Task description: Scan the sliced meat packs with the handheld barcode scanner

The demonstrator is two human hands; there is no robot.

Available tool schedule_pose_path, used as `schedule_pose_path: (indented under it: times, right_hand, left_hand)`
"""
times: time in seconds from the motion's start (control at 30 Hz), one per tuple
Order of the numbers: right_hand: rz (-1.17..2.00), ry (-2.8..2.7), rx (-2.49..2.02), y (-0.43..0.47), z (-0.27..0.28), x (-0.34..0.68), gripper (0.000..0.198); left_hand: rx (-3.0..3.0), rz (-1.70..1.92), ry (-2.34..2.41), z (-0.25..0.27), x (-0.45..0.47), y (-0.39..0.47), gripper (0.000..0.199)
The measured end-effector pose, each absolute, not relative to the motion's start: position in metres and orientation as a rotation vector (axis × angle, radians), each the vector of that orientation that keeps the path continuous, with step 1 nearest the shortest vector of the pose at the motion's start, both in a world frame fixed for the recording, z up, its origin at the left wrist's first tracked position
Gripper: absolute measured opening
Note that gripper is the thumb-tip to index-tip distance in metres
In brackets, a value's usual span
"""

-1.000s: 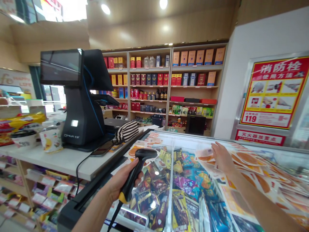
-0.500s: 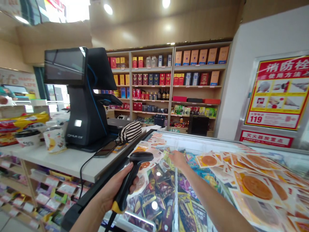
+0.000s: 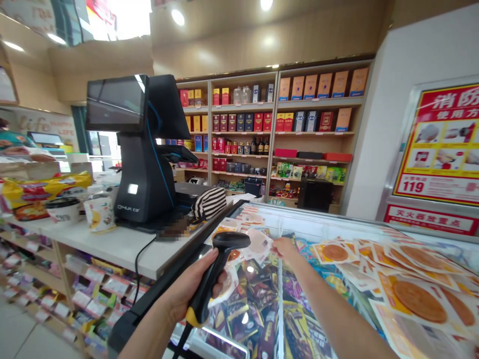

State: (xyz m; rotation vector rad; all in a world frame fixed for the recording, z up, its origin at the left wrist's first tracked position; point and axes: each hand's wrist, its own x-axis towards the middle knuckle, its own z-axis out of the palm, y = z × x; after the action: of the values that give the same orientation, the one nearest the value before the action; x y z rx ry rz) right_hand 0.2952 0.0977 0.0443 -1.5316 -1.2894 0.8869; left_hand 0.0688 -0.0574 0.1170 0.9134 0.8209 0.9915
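My left hand (image 3: pixel 204 281) is wrapped round the black and yellow grip of a barcode scanner (image 3: pixel 219 271). The scanner's head tilts over the left part of a chest freezer (image 3: pixel 239 344). Further in, my right hand (image 3: pixel 284 248) is closed, fingertips pinching the right edge of a pale flat packet (image 3: pixel 258 245) with a small dark patch on it. Beneath both hands lie many dark ice cream wrappers (image 3: pixel 245 319). A white wire divider (image 3: pixel 280 299) runs below my right hand. Its fingertips are partly hidden by the hand itself.
Flat packets with round brown discs (image 3: pixel 419 299) are heaped on the freezer's right. On the counter (image 3: pixel 144 259) at left stand a point-of-sale terminal (image 3: pixel 140 174), a striped pouch (image 3: pixel 209 203) and cups (image 3: pixel 63 210). The scanner cable hangs down. Shelves of boxes (image 3: pixel 243 122) line the back.
The view has turned slightly left. Beside my right hand, a pale packet face shows where a yellow-green wrapper was visible. My left hand keeps its hold on the barcode scanner.
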Motion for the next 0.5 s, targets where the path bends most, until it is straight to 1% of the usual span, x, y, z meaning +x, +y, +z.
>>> schedule_pose_path:
  times: [0.17,0.33,0.5]
  right_hand:
    - [0.987,-1.174,-1.471,0.060,0.064,0.329,0.008]
    - [0.980,-1.151,-1.400,0.036,0.084,0.354,0.007]
    - [0.954,-1.160,-1.374,0.028,0.087,0.372,0.006]
  left_hand:
    - [0.954,0.921,0.787,0.123,0.091,-0.063,0.034]
    - [1.016,0.807,0.701,0.129,0.116,-0.066,0.035]
    - [1.042,0.801,0.736,0.137,0.135,-0.070,0.035]
